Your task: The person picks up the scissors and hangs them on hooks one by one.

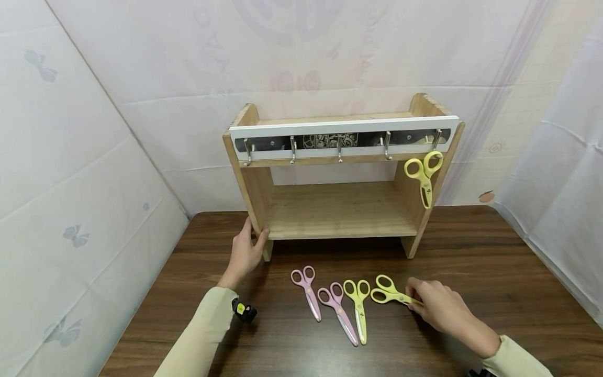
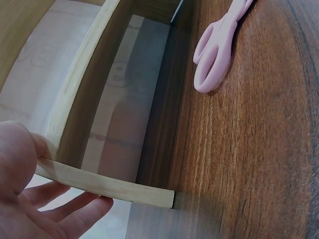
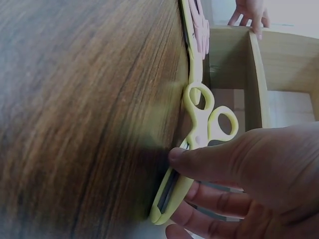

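My left hand [image 1: 246,250] grips the lower left side panel of a wooden shelf [image 1: 339,209]; in the left wrist view its thumb lies on one face and the fingers behind. Low over the table, my right hand [image 1: 440,303] pinches a pair of yellow scissors [image 3: 199,124] by the blades, handle loops pointing left. To their left lie another pair of yellow scissors [image 1: 359,303] and two pairs of pink scissors, one nearer the middle [image 1: 337,306] and one farther left [image 1: 308,288]. More yellow scissors [image 1: 425,178] hang by one loop from the rightmost hook.
A white rail [image 1: 346,125] with several metal hooks runs across the shelf's upper front. The shelf stands toward the back of a dark wood table [image 1: 282,351]. Pale printed cloth [image 1: 141,63] hangs behind and at both sides.
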Available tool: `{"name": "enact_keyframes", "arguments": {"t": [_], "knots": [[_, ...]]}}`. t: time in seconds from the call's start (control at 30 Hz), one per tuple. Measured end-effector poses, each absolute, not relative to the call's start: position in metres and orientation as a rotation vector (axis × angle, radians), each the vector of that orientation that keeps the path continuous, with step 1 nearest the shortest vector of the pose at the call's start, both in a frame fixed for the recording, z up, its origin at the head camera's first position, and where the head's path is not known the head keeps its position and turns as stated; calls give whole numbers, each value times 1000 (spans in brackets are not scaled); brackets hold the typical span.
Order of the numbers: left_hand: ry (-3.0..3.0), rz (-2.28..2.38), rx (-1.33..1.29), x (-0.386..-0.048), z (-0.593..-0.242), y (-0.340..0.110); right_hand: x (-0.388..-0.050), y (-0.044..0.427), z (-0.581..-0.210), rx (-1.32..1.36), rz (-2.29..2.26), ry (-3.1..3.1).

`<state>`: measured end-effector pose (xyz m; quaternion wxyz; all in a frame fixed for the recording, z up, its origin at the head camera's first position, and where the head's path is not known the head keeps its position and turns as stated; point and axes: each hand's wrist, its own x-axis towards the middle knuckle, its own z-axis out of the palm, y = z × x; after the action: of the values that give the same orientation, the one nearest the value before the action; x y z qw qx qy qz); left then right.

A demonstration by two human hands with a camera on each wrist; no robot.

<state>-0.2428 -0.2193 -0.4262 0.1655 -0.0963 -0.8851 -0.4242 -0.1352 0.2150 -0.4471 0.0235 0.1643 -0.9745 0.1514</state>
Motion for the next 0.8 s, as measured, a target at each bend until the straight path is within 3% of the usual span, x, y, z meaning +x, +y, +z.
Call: {"name": "enact_keyframes", "arguments": {"t": [0.8], "knots": [[-2525,-1253,-250,-240,-420,-215,-138,222,-434,580,423,-2877]]}}
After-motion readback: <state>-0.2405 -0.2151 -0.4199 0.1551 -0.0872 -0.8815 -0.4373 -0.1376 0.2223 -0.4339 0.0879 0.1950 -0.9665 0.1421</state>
